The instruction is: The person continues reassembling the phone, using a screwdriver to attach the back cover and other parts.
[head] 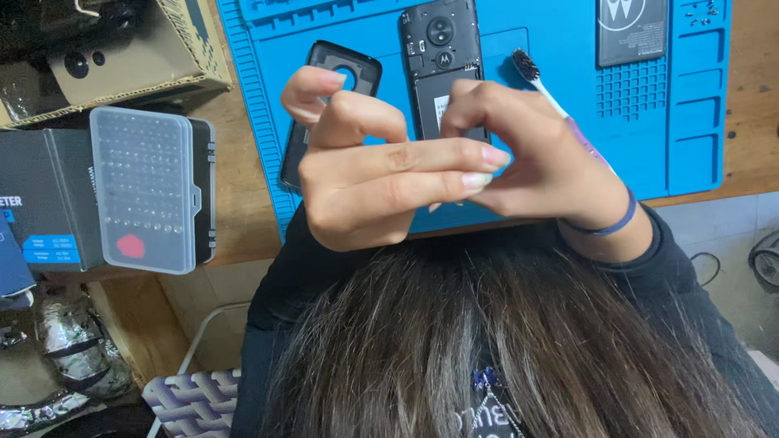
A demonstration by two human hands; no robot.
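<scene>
Here the two hands meet above the near edge of the blue work mat (503, 24), fingers interlocked loosely; whether anything small sits between the fingertips cannot be told. The left hand (381, 174) shows its back to the camera, fingers curled and stretched across toward the right, thumb and forefinger bent up near the top. The right hand (535, 154) curls in from the other side, a dark blue band at its wrist; a toothbrush (540, 81) with dark bristles runs behind it, its handle lost behind the hand, so whether the hand grips it cannot be told. Brush long axis diagonal: bristle head up and to the left, handle running down to the right. Just beyond the fingers lies an opened black phone (442, 65), back uncovered, long axis running away from the person, camera end at the far side. Beside it, to the left, the black back cover (324, 89) lies slightly tilted, partly hidden by the left hand. A flat battery (631, 31) rests at the far right of the mat. Left of the mat, on the wooden table (243, 195), a clear-lidded bit case (144, 191) sits on a dark box. The person's dark hair fills the lower frame.
</scene>
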